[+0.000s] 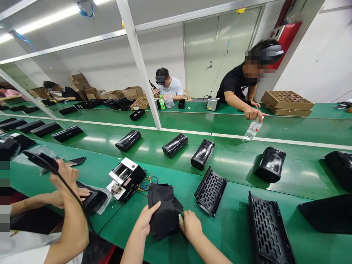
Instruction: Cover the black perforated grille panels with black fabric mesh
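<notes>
My left hand (147,220) is closed on a stack of black cloth sheets (162,209), its thumb lying over the top sheet. The sheets are fanned a little unevenly and are held above the green table. My right hand (190,224) is at the lower right edge of the stack, fingers curled. A small pale yellowish thing (180,220) shows at its fingertips; what it is, and whether the fingers also pinch a sheet, I cannot make out. Just beyond my right hand a black perforated grille shell (211,192) lies on the table.
Another grille shell (268,227) lies at right. A small white-and-black machine (126,179) with coloured wires stands left. Beside me a co-worker's arms (68,205) work on a black housing. Black housings (202,154) line the green belt. Across it, a person's hand (254,113) holds a bottle (252,130).
</notes>
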Demonstrator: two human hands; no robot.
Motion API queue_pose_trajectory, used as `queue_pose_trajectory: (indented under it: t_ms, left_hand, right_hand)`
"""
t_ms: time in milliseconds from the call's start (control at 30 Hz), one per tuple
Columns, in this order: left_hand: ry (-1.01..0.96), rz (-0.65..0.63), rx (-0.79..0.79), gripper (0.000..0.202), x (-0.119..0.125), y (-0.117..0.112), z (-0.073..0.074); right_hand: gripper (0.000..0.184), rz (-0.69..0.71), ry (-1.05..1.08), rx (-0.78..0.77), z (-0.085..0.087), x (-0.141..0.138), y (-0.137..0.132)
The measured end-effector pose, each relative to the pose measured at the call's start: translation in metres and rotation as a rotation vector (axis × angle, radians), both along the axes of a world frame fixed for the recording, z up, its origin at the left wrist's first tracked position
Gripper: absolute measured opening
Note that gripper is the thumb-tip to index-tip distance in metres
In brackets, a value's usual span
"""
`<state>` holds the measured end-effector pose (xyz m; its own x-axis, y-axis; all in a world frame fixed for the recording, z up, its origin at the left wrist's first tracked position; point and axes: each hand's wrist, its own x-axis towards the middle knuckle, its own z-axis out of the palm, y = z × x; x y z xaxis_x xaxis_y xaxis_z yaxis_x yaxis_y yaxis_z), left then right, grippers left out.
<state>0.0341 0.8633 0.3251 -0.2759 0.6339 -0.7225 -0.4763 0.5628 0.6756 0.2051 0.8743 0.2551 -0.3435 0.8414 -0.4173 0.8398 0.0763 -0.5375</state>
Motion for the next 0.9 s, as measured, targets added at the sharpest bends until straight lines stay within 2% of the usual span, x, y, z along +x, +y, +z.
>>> queue_pose_trajectory:
  t_ms: [167, 300, 467, 567, 633, 700, 767, 833, 900]
  left_hand:
    - [-0.050, 0.015, 0.007, 0.037, -0.001, -0.009, 0.020]
    - [-0.054, 0.034, 0.054, 0.035, 0.004, -0.010, 0.030]
    - [0.001, 0.047, 0.085, 0.037, 0.009, 0.000, 0.047]
    - [-0.024, 0.008, 0.162, 0.041, 0.009, 0.012, 0.052]
    - [-0.057, -0.055, 0.192, 0.043, 0.012, 0.020, 0.045]
    - [-0.044, -0.155, 0.194, 0.042, 0.017, 0.029, 0.028]
    - [0.112, -0.299, 0.175, 0.039, 0.026, 0.037, 0.005]
    - [0.341, -0.421, 0.136, 0.036, 0.035, 0.042, -0.019]
    - [0.528, -0.463, 0.087, 0.039, 0.043, 0.044, -0.037]
  right_hand:
    - [0.026, 0.035, -0.039, 0.009, -0.004, -0.019, 0.015]
    - [0.018, -0.014, -0.021, -0.018, -0.002, -0.041, 0.050]
    - [0.020, -0.134, 0.136, -0.070, 0.010, -0.063, 0.097]
    - [0.021, -0.193, 0.321, -0.088, 0.021, -0.054, 0.099]
    - [0.025, -0.231, 0.463, -0.083, 0.023, -0.040, 0.083]
    - [0.035, -0.289, 0.573, -0.079, 0.015, -0.021, 0.054]
    - [0.046, -0.389, 0.665, -0.112, -0.004, 0.001, 0.017]
    - [0.055, -0.647, 0.900, -0.275, -0.029, 0.020, -0.019]
    - [0.054, -0.717, 0.932, -0.403, -0.052, 0.033, -0.049]
